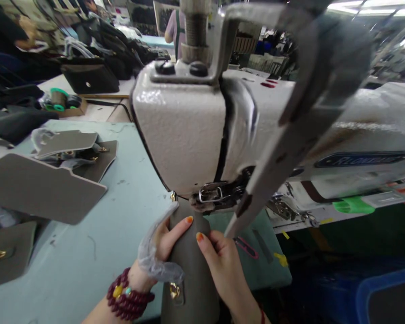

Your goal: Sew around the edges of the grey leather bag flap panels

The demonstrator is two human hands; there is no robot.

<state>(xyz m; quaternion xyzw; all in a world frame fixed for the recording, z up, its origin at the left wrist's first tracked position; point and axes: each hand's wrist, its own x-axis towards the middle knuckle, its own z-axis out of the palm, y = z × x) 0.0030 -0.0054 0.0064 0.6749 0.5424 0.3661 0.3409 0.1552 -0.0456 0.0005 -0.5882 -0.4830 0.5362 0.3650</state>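
A grey leather bag piece (189,270) with a gold clasp stands draped under the head of a white sewing machine (182,130). My left hand (162,247) grips its left side, thumb laid on top, with a scrap of clear plastic film (151,256) caught over the hand. My right hand (222,261) holds the right side, fingers curled round the edge. Both thumbs point toward the needle area, which the machine head hides. A dark red bead bracelet (128,294) sits on my left wrist.
Several grey flap pieces (43,189) with gold fittings lie on the pale blue table (114,234) at left. Thread spools (59,99) and dark bags (91,78) stand at the back. A pink-handled snipper (246,247) lies right of the machine. A blue bin (388,292) sits lower right.
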